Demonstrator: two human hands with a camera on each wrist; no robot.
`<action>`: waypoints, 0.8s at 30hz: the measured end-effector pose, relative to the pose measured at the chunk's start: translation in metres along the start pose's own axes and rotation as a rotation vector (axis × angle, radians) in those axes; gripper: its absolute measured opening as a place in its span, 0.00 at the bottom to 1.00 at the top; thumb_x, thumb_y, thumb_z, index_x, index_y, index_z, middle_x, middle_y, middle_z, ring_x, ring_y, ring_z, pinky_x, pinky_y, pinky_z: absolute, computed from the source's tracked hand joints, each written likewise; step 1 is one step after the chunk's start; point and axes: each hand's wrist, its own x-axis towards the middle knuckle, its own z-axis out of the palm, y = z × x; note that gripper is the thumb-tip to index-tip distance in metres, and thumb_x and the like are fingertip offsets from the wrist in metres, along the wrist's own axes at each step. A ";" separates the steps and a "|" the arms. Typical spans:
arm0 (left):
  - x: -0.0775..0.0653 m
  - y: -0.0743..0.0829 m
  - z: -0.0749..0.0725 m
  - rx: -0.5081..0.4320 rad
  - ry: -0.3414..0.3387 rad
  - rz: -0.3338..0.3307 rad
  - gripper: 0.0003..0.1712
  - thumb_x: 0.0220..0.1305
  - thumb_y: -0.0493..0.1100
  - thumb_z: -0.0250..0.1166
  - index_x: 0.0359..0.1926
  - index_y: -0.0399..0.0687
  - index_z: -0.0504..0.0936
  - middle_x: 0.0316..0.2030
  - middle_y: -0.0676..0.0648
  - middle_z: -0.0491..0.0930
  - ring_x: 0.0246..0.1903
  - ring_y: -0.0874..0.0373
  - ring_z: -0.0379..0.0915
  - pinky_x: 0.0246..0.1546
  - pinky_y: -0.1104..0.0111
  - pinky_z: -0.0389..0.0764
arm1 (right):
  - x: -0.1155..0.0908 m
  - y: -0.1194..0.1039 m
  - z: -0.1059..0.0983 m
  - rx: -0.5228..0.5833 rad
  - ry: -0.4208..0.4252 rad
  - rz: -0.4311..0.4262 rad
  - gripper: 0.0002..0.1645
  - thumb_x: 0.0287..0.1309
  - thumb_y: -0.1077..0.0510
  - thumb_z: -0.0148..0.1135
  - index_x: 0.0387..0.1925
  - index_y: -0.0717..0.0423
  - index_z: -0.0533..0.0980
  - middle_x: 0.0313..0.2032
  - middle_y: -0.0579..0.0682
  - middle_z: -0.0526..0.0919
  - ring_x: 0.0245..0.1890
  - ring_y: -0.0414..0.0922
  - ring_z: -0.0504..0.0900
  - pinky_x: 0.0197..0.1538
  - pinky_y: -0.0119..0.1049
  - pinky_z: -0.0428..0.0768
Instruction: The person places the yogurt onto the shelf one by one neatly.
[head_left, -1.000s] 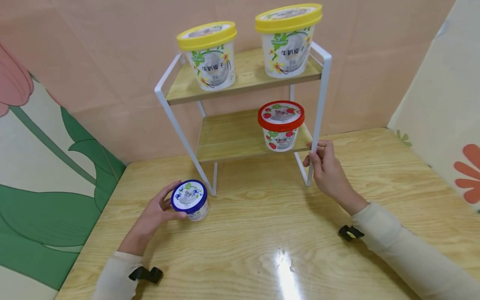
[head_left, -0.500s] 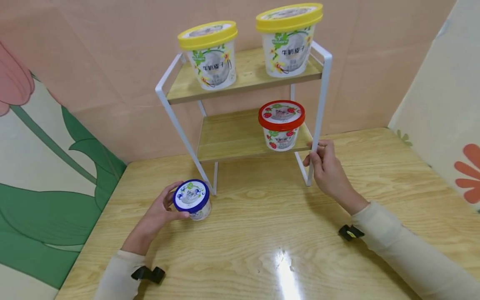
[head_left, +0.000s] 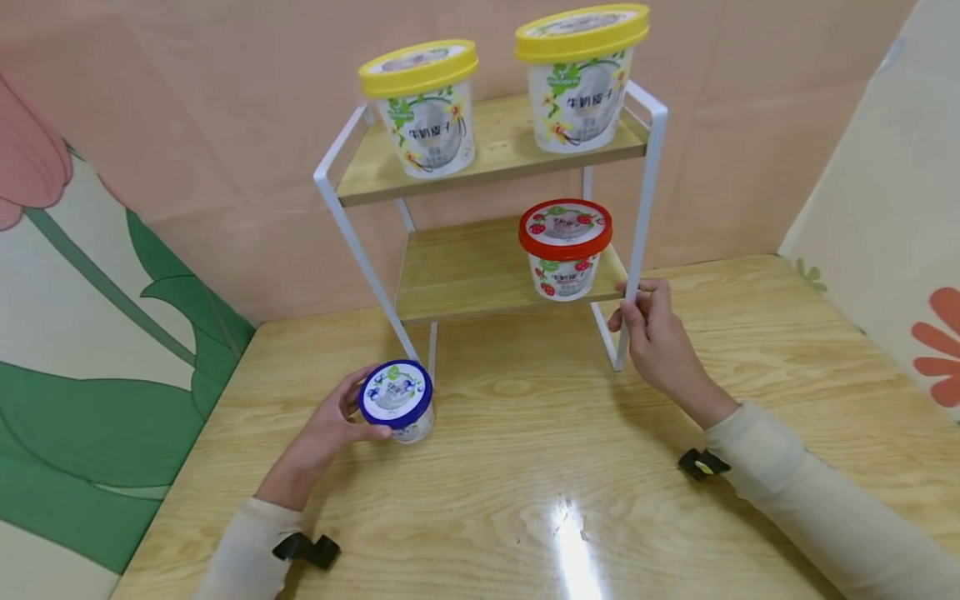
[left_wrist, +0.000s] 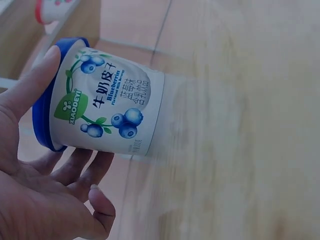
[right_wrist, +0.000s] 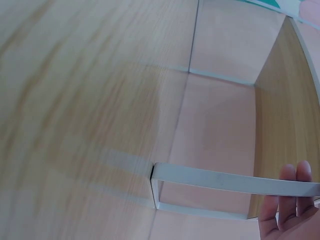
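A small white tub with a blue lid [head_left: 396,393] and blueberry pictures stands by the rack's front left leg. My left hand [head_left: 330,429] holds it from the left, thumb on the near side and fingers round the far side. In the left wrist view the tub [left_wrist: 107,102] has its base at or close to the tabletop; I cannot tell if it touches. My right hand [head_left: 662,343] grips the front right white metal leg [head_left: 643,217] of the two-tier rack, just below the lower shelf. The right wrist view shows fingers [right_wrist: 287,205] curled round that leg [right_wrist: 215,180].
Two larger yellow-lidded tubs, one left [head_left: 427,121] and one right [head_left: 583,96], stand on the upper shelf [head_left: 495,150]. A red-lidded tub [head_left: 566,250] sits at the right of the lower shelf [head_left: 457,267]. The wood-grain table [head_left: 487,467] backs onto a pink wall covering [head_left: 240,208].
My left hand has slid the blue-lidded tub slightly to the right, so it now covers the foot of the rack's left leg. My right hand keeps its grip on the rack.
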 end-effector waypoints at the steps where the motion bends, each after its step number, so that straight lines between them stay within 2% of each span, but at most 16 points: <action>1: 0.000 0.001 0.002 -0.001 -0.002 -0.005 0.58 0.49 0.35 0.78 0.77 0.51 0.53 0.72 0.38 0.64 0.70 0.40 0.58 0.55 0.64 0.65 | 0.000 0.000 0.000 0.000 -0.001 0.003 0.17 0.77 0.62 0.40 0.61 0.65 0.59 0.30 0.55 0.79 0.32 0.38 0.77 0.40 0.18 0.70; 9: 0.000 0.004 0.016 0.012 0.006 -0.040 0.59 0.49 0.38 0.79 0.77 0.54 0.53 0.73 0.41 0.63 0.71 0.40 0.57 0.58 0.63 0.66 | -0.001 0.001 -0.001 -0.004 0.001 0.011 0.17 0.76 0.62 0.40 0.61 0.65 0.59 0.30 0.54 0.79 0.33 0.42 0.78 0.40 0.17 0.70; 21: -0.001 0.010 0.033 0.003 0.029 -0.024 0.58 0.49 0.38 0.79 0.76 0.53 0.54 0.72 0.41 0.65 0.70 0.41 0.60 0.61 0.59 0.71 | 0.000 0.002 0.000 -0.002 0.002 0.008 0.17 0.76 0.62 0.41 0.60 0.65 0.59 0.28 0.51 0.79 0.32 0.48 0.79 0.40 0.18 0.72; 24: -0.001 0.012 0.038 -0.003 0.034 -0.019 0.58 0.48 0.37 0.80 0.75 0.53 0.56 0.70 0.41 0.66 0.69 0.41 0.61 0.60 0.61 0.71 | 0.000 0.001 0.000 0.005 0.004 0.013 0.17 0.77 0.61 0.41 0.60 0.66 0.59 0.29 0.50 0.79 0.33 0.49 0.80 0.40 0.19 0.73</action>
